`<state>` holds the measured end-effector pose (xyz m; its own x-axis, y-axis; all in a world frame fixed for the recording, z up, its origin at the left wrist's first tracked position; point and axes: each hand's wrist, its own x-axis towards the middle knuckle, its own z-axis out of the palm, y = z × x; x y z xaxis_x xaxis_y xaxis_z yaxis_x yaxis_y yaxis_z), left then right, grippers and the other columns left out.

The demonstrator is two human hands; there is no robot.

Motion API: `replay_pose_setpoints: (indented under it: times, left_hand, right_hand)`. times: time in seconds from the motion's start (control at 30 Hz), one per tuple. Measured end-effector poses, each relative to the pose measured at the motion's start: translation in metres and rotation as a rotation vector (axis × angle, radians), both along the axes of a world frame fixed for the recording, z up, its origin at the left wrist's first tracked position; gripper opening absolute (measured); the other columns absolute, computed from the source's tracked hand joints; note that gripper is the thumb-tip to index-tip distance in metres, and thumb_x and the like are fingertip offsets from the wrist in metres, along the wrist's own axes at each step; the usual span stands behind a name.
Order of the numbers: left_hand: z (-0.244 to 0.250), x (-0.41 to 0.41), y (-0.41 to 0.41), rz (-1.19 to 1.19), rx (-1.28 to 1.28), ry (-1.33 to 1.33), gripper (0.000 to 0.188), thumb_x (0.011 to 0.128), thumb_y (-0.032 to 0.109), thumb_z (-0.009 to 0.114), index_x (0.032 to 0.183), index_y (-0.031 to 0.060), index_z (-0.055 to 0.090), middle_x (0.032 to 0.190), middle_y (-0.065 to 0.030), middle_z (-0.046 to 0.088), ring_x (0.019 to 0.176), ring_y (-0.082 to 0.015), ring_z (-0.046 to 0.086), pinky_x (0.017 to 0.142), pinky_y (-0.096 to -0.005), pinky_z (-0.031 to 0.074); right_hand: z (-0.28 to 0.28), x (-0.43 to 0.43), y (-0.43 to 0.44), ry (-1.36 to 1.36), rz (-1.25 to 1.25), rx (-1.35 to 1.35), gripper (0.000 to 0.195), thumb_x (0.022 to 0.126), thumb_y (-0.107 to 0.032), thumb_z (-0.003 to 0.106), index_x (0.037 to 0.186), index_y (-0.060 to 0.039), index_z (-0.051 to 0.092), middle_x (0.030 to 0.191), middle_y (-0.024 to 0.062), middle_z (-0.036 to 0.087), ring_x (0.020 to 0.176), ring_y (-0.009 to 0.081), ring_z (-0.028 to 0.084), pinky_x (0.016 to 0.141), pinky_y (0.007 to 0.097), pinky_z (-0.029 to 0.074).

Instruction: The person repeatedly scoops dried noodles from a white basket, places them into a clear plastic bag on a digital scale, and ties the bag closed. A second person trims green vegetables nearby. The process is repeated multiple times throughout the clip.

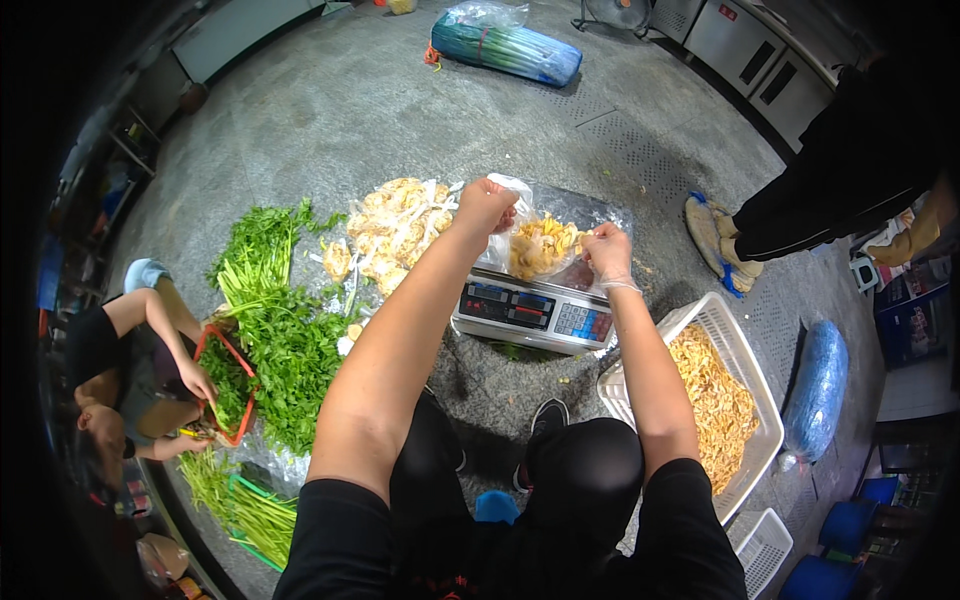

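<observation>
On a digital scale in front of me rests a clear plastic bag, partly filled with pale yellow food pieces. My left hand pinches the bag's upper left edge, fingertips together. At the opposite side, my right hand has its fingers closed at the bag's right edge, close to the pieces; clear plastic shows around that wrist. Left of the scale lies a heap of filled, tied plastic bags. A white plastic basket below my right forearm holds loose yellowish strips.
Leafy green bunches lie at left, where another person handles greens in a red-rimmed basket. Someone else stands at right in cloth-covered shoes. Wrapped scallions lie ahead, a blue wrapped bundle at right.
</observation>
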<state>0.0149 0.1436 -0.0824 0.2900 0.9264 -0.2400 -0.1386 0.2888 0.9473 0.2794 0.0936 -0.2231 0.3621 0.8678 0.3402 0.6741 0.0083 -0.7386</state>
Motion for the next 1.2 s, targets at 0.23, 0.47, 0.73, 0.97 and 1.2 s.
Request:
replay_pose_setpoints:
  times: [0.23, 0.47, 0.73, 0.97, 1.2]
  left_hand:
    - [-0.006, -0.023, 0.002, 0.101, 0.039, 0.006, 0.012, 0.087, 0.013, 0.060, 0.084, 0.0079, 0.049, 0.068, -0.0062, 0.059, 0.050, -0.0159, 0.056, 0.049, -0.0292, 0.047]
    - [-0.006, -0.020, 0.001, 0.171, 0.106, 0.079, 0.009, 0.084, 0.008, 0.057, 0.081, 0.0065, 0.048, 0.072, -0.0071, 0.058, 0.052, -0.0158, 0.054, 0.051, -0.0289, 0.045]
    - [0.008, -0.036, 0.011, -0.200, -0.160, -0.148, 0.016, 0.076, 0.010, 0.070, 0.073, 0.0090, 0.055, 0.061, -0.0008, 0.052, 0.050, -0.0096, 0.047, 0.048, -0.0257, 0.038]
    - [0.015, -0.048, 0.007, -0.219, -0.030, 0.297, 0.015, 0.081, 0.017, 0.069, 0.072, 0.0092, 0.060, 0.057, -0.0004, 0.056, 0.048, -0.0120, 0.055, 0.046, -0.0262, 0.044]
    - [0.039, -0.053, 0.000, -0.731, -0.035, 0.253, 0.011, 0.086, 0.011, 0.060, 0.092, 0.0055, 0.068, 0.066, -0.0043, 0.066, 0.060, -0.0129, 0.065, 0.053, -0.0249, 0.048]
  right_hand:
    - [0.132, -0.061, -0.052, 0.086, 0.235, 0.217, 0.010, 0.078, 0.002, 0.059, 0.078, -0.0039, 0.052, 0.071, -0.0030, 0.051, 0.067, 0.0040, 0.048, 0.061, 0.0201, 0.043]
    - [0.104, -0.034, -0.054, 0.225, 0.139, 0.155, 0.010, 0.080, 0.003, 0.059, 0.080, -0.0045, 0.053, 0.072, -0.0041, 0.052, 0.069, 0.0042, 0.050, 0.062, 0.0203, 0.043]
    - [0.121, -0.058, -0.049, -0.416, 0.275, 0.318, 0.009, 0.081, -0.001, 0.061, 0.088, -0.0063, 0.060, 0.084, 0.0057, 0.062, 0.072, 0.0200, 0.063, 0.064, 0.0294, 0.050]
    - [0.118, -0.064, -0.048, -0.221, 0.262, -0.063, 0.019, 0.081, -0.016, 0.065, 0.098, -0.0073, 0.064, 0.091, 0.0129, 0.066, 0.081, 0.0327, 0.065, 0.073, 0.0388, 0.051]
    - [0.113, -0.078, -0.050, -0.254, 0.116, -0.471, 0.020, 0.081, -0.028, 0.063, 0.091, -0.0109, 0.068, 0.085, 0.0172, 0.067, 0.084, 0.0362, 0.065, 0.073, 0.0435, 0.050]
